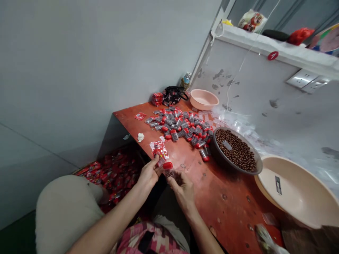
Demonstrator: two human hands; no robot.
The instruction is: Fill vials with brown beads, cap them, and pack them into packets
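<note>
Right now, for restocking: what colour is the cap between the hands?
The cap is red, best seen in the head view.

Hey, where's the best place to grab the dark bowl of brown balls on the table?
Take the dark bowl by its rim at opposite sides, coming from the side nearest you, where the table is barer. The brown balls fill most of the bowl, so the rim is the clean hold, and the red-capped tubes crowd its other side.

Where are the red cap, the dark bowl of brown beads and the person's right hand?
Red cap (167, 165): head view, middle of the cap's side.
Dark bowl (219, 158): head view, on its outer wall.
Right hand (182, 192): head view, back of the hand.
</note>
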